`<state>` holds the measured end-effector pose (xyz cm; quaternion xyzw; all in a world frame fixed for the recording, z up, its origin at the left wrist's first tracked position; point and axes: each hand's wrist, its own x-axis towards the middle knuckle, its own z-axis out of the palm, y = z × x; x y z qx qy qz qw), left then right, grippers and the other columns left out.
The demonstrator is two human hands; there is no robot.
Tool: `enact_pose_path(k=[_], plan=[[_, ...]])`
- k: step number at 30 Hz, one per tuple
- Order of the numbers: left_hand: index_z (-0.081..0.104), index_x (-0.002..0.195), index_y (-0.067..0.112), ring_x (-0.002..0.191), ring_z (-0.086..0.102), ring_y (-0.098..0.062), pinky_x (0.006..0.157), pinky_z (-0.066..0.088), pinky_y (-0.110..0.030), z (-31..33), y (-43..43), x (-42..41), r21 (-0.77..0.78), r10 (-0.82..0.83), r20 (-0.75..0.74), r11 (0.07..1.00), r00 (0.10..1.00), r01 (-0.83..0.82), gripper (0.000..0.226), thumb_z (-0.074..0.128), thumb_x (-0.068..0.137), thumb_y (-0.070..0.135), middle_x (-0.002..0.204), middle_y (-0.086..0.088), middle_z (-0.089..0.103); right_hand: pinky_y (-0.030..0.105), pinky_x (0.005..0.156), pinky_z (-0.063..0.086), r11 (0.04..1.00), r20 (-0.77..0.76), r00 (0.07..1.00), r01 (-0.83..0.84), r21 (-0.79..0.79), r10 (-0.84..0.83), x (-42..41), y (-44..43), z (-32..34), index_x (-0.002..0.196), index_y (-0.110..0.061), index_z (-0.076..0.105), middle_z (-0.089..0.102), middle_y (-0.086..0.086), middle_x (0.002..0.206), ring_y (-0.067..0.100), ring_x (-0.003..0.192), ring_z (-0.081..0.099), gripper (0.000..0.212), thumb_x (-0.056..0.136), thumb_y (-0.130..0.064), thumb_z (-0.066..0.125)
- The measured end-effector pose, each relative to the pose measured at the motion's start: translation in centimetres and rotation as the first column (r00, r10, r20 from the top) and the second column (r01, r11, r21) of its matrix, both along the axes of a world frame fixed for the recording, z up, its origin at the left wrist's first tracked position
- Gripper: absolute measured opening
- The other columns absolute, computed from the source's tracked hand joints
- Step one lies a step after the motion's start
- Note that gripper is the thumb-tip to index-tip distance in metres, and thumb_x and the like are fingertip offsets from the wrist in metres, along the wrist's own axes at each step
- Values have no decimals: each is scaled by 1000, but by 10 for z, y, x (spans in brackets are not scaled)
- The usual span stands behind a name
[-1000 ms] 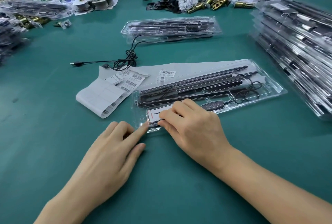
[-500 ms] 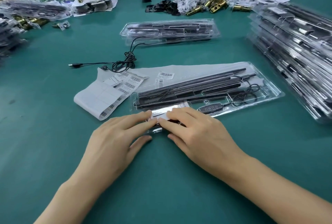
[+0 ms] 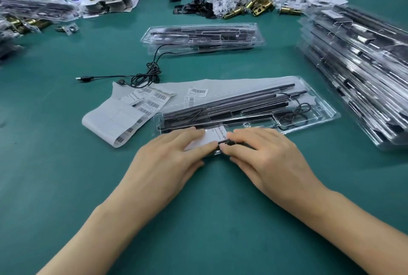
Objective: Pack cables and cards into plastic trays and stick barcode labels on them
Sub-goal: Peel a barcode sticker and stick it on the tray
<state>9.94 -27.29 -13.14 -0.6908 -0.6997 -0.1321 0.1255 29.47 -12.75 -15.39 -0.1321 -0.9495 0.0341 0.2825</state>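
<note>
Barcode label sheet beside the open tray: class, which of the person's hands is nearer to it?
Left. The left hand rests just right of and below the barcode label sheet; the right hand lies farther right, beyond the left.

Both bare forearms reach forward and angle inward, the left hand (image 3: pixel 169 160) and right hand (image 3: pixel 266 157) lying palm-down with fingers straight and pressed flat, their fingertips almost meeting in the middle.

Packed tray (image 3: pixel 326 115) laid at frame centre on table (image 3: pixel 198 208), label sheet (image 3: pixel 110 120) placed just left of it, loose cable (image 3: pixel 145 76) coiled behind the sheet, closed trays (image 3: pixel 203 36) set upper centre, tray stack (image 3: pixel 357 65) piled along right edge, metal fittings (image 3: pixel 258 7) heaped at upper right.
</note>
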Motion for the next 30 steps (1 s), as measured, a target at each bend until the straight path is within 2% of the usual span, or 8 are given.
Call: enact_pose_path(k=[4,8,10,13,17,21,25,30], plan=[[77,119,32,110,73,-21,55,61,-37,-6,0,5,52,25,24,998,999,-26,33,79,89,20,121,6,74,44,90,53,999,19,1000,-9,42,8,0,0,-4,112,-20,77,72,3,117,26,111,68,18,95,-18,72],[75,125,30,122,67,-22,82,64,-40,-17,-2,6,106,28,-31,994,999,-24,36,68,97,9,130,3,71,45,96,51,998,26,999,-24,62,23,2,-3,-4,113,-18,76,70,5,120,26,118,65,19,96,-19,68],[74,126,30,122,67,-22,86,64,-42,-18,-2,5,106,24,-28,994,999,-21,36,62,96,15,131,3,70,46,98,51,998,19,999,-37,44,37,1,-2,-4,115,-15,75,70,4,121,26,119,65,21,95,-15,70],[74,126,31,121,67,-21,83,64,-43,-16,-2,5,88,21,-4,996,1000,-21,33,58,99,21,131,4,71,46,100,51,999,15,999,-34,-4,35,0,-2,-4,115,-14,76,71,3,121,25,113,67,23,92,-12,74],[75,123,32,116,71,-21,75,64,-38,-11,-1,7,93,21,5,995,1000,-22,32,61,96,21,128,5,72,40,100,46,993,44,998,-43,-106,48,0,0,2,116,-21,75,69,-3,119,19,110,64,21,95,-23,70],[77,119,34,114,71,-16,63,59,-29,-8,-1,7,116,18,5,993,1000,-19,31,68,96,16,124,8,73,42,88,44,960,-8,980,191,-206,-197,2,27,14,112,-22,77,63,-5,100,19,97,58,18,97,-27,68],[76,121,35,115,71,-14,62,56,-27,-9,-1,4,116,10,3,993,1000,-10,33,71,97,13,125,9,72,43,87,44,956,132,963,255,-143,-237,2,40,21,102,-24,80,64,-6,93,20,91,56,15,97,-27,66],[72,124,40,116,70,-11,55,51,-26,-11,-1,1,74,0,60,997,998,-4,32,65,100,21,128,13,69,39,89,42,957,263,938,264,-117,-227,0,40,34,109,-32,78,64,-11,100,17,97,56,24,101,-35,56]])
